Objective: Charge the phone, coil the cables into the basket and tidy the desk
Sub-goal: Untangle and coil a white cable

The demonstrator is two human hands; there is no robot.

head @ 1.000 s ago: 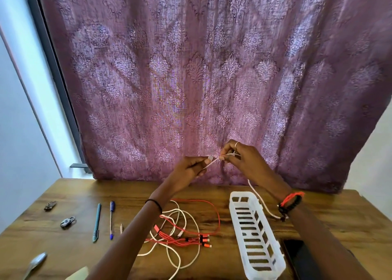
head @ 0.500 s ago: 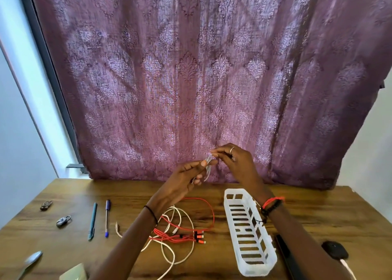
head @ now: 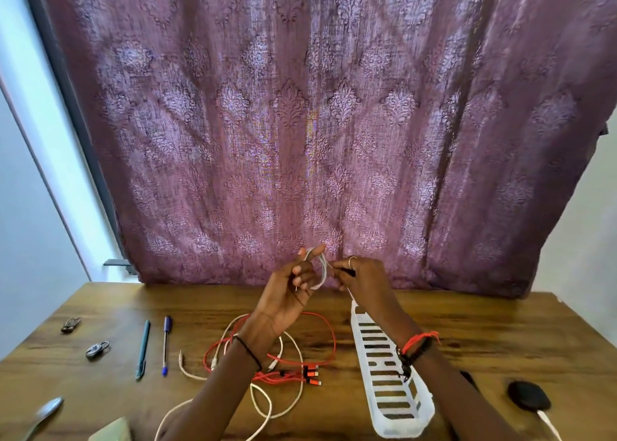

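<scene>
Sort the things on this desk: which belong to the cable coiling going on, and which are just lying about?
Job: white cable looped in the left hand, pinched by the right hand; white basket; red cables; loose white cables; black charger.
Lying about: green pen; blue pen; two small metal pieces; spoon; pale block at the near edge.

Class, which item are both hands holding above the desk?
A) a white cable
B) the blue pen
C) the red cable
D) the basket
A: the left hand holds a loop of white cable, the right hand pinches it; the red cable lies on the desk.
</scene>
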